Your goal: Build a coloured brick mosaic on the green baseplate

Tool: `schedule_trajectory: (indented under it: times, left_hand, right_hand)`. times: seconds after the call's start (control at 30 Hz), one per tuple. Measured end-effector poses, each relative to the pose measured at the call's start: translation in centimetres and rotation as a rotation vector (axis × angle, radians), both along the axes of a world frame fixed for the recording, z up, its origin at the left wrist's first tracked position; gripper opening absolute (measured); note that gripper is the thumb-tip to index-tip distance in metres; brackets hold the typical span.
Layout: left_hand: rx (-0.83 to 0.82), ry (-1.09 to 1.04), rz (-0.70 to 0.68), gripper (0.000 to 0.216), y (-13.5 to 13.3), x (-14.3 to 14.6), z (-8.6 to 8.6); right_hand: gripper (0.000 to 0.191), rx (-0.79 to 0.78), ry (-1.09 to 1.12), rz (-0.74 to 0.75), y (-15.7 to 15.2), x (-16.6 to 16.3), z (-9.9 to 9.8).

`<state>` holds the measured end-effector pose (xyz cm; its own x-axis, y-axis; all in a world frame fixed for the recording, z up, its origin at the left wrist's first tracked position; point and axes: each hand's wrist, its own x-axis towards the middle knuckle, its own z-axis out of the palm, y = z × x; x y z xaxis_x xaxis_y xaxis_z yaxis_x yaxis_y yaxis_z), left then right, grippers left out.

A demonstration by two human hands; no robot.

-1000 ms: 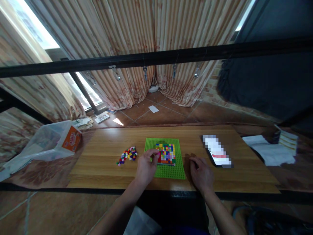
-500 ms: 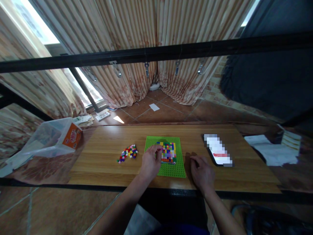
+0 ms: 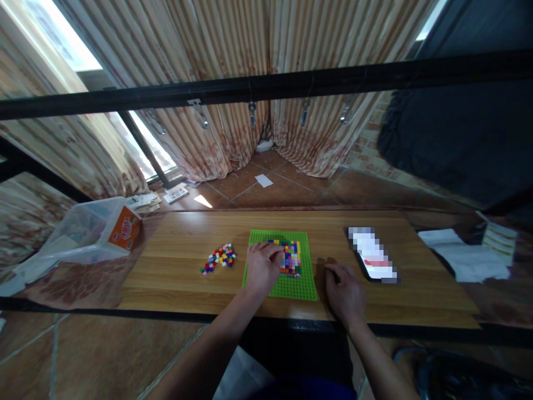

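A green studded baseplate (image 3: 297,289) lies in the middle of the wooden table (image 3: 175,278). A block of small coloured bricks (image 3: 291,256) covers its upper middle. My left hand (image 3: 261,268) rests over the plate's left part, fingers curled and pinched at the left edge of the brick block; what is in the pinch is too small to name. My right hand (image 3: 346,294) lies on the table just right of the plate, fingers loosely curled, holding nothing I can see. A loose pile of small coloured bricks (image 3: 219,259) sits left of the plate.
A phone (image 3: 372,261) lies right of the plate. A clear plastic tub (image 3: 79,233) with an orange label stands at the left, white papers (image 3: 462,255) at the right. A black bar (image 3: 266,89) crosses the view above; curtains hang behind.
My left hand has slid up and to the right along the left edge of the brick block. The right hand has stayed where it was.
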<state>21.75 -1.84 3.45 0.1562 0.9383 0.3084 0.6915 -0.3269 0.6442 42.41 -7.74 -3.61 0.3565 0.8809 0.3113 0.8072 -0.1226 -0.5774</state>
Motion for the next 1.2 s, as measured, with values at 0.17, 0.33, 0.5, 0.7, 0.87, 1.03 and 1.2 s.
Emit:
schedule_trajectory:
  times: [0.17,0.33,0.5,0.7,0.87,1.03,1.2]
  left_hand:
    - [-0.013,0.126,0.001,0.016,0.2,0.3,0.1]
    - [0.004,0.199,0.001,0.016,0.3,0.5,0.4]
    - [0.001,0.205,0.045,0.013,0.4,0.7,0.5]
    - [0.015,0.16,0.062,0.014,0.2,0.9,0.1]
    - [0.054,0.175,0.057,0.012,-0.3,0.7,-0.3]
    - [0.129,0.228,-0.003,0.015,-0.8,0.3,-0.7]
    - [0.177,0.299,-0.063,0.02,-1.0,0.1,-1.1]
  right_hand:
    - [0.032,-0.005,-0.001,-0.01,0.0,0.0,0.0]
    - [0.033,0.011,0.002,0.003,0.0,0.0,-0.1]
    - [0.034,0.009,-0.001,0.001,0.0,0.0,0.0]
    - [0.035,0.008,0.001,-0.006,0.0,-0.1,0.0]
    - [0.037,0.023,-0.001,0.004,-0.1,0.0,0.1]
    - [0.036,-0.001,-0.013,-0.002,-0.1,-0.1,0.2]
    - [0.035,0.006,-0.001,0.009,-0.1,-0.1,0.2]
